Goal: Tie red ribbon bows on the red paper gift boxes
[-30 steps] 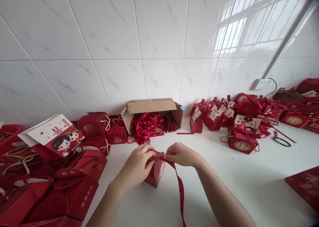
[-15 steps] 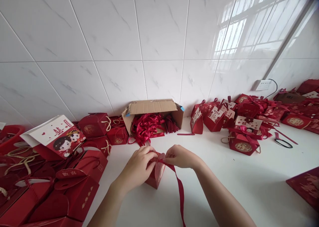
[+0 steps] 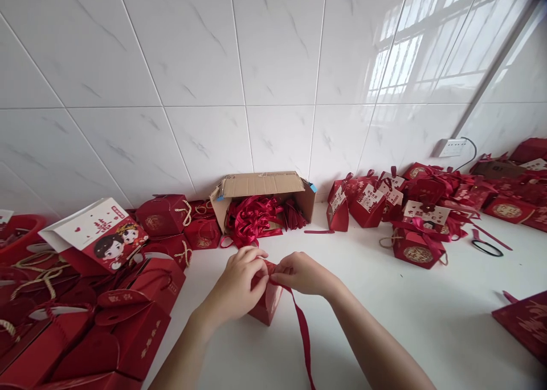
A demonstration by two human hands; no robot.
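Observation:
A small red gift box (image 3: 265,309) stands on the white table in front of me, its top mostly hidden by my fingers. My left hand (image 3: 243,281) is closed at the upper left of the box, thumb and fingers pinching at its top. On the other side, my right hand (image 3: 301,273) pinches a dark red ribbon (image 3: 303,328) close against the box top. The ribbon's long tail hangs from the pinch down onto the table towards me. Whether the left fingertips also hold part of the ribbon is hidden.
Behind the box, a cardboard carton (image 3: 262,182) on its side holds tangled red ribbons (image 3: 252,216). Red boxes (image 3: 141,336) with cord handles crowd the left. Finished-looking tagged boxes (image 3: 368,206) stand at right, near scissors (image 3: 487,246) and a power strip (image 3: 450,147).
My right hand has moved slightly left, bringing the pinched ribbon in against the box top beside my left fingers. The ribbon tail has shifted a little left.

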